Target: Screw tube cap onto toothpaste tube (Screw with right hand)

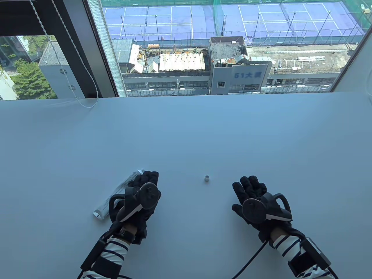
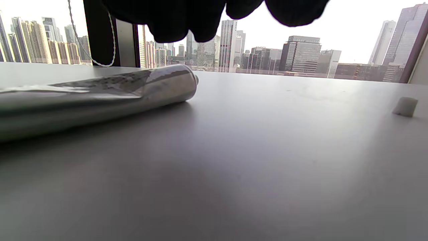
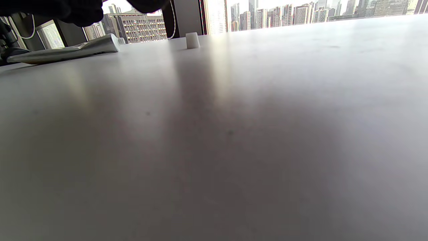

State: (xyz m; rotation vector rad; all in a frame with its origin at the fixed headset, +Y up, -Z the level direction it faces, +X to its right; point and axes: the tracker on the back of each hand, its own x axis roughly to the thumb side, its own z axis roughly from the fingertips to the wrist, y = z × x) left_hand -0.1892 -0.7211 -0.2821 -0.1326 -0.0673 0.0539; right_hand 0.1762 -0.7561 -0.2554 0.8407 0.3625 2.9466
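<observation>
A silver toothpaste tube (image 1: 116,195) lies on the white table (image 1: 186,139), its nozzle end pointing away from me. My left hand (image 1: 146,178) is over the tube's right side with the fingers loose. In the left wrist view the tube (image 2: 100,93) lies free on the table and the fingers (image 2: 187,20) hang above it without gripping. The small white cap (image 1: 207,178) stands alone between the hands; it also shows in the left wrist view (image 2: 405,106) and the right wrist view (image 3: 192,40). My right hand (image 1: 248,186) is open, fingers spread, to the right of the cap and holding nothing.
A blind cord (image 1: 84,103) loops onto the table's far left edge by the window. Cables run from both wrists to the near edge.
</observation>
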